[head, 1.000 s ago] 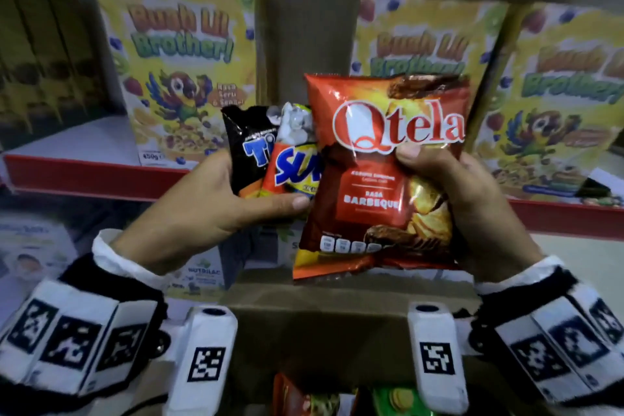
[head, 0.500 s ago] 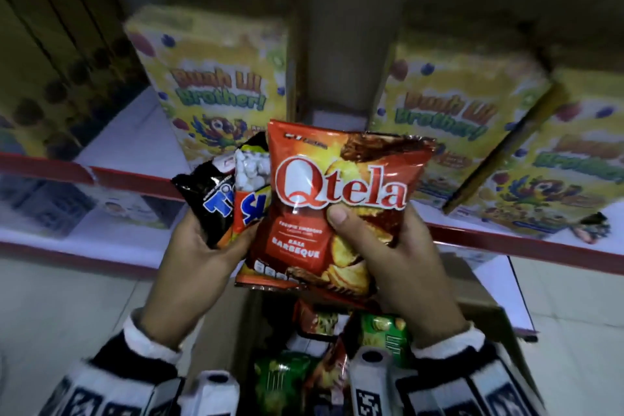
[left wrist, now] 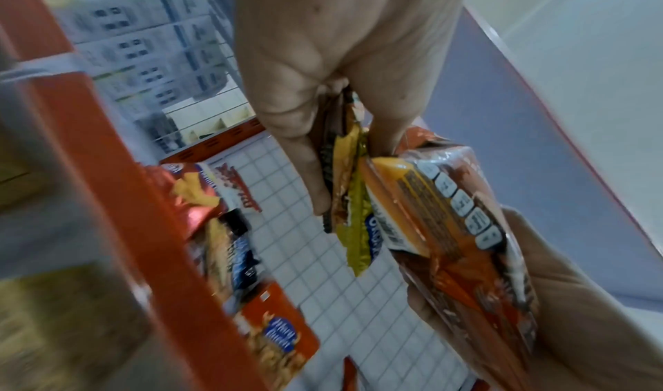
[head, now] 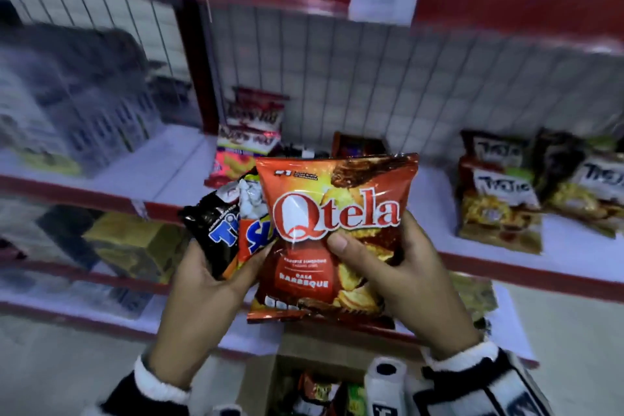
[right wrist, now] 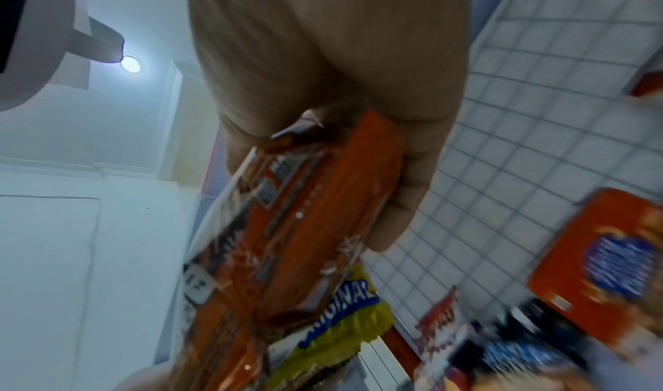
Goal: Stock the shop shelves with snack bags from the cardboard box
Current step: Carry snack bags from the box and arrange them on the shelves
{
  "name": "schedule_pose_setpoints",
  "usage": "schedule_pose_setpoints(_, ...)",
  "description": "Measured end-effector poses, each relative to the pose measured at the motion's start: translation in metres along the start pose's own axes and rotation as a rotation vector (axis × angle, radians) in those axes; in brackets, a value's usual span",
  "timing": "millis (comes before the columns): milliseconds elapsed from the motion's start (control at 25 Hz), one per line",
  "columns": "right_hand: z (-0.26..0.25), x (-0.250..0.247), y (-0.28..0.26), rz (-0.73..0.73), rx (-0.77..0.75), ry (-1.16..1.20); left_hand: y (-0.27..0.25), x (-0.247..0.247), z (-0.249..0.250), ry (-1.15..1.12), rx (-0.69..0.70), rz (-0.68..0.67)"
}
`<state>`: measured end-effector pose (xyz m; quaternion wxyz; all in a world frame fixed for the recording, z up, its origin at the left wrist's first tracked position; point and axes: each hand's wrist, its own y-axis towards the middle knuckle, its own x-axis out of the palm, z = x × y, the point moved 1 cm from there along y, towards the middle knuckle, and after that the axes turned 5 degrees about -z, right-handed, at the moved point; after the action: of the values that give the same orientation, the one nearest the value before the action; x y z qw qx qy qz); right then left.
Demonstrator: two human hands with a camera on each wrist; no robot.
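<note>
Resting in the right grip (head: 405,277): the Qtela bag (head: 332,213).

The Qtela bag (head: 332,233) is red and orange with white lettering. Beside it, a black bag (head: 212,230) carries blue letters, and an orange bag (head: 251,236) has a blue logo on yellow. The shelf (head: 135,162) is white, edged red, before a white wire grid (head: 371,78).
</note>
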<state>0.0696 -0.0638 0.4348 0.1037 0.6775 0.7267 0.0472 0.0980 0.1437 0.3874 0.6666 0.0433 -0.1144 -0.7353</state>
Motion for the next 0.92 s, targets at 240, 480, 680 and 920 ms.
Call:
schedule_pose_setpoints(240, -0.133, 0.006, 0.033, 0.063, -0.185, -0.101, 0.047, -0.003, 0.118, -0.055, 0.109, 0.002)
schedule_pose_setpoints(480, -0.214, 0.015, 0.023, 0.102, -0.252, -0.183, 0.057, -0.008, 0.195, -0.073, 0.173, -0.084)
schedule_pose_setpoints(680, -0.249, 0.011, 0.023, 0.141, -0.287, -0.261, 0.073, -0.009, 0.235, -0.018, 0.199, -0.137)
schedule_pose_setpoints(920, -0.293, -0.019, 0.066, 0.163, -0.282, -0.311, 0.107, -0.018, 0.250, -0.024, 0.204, -0.056)
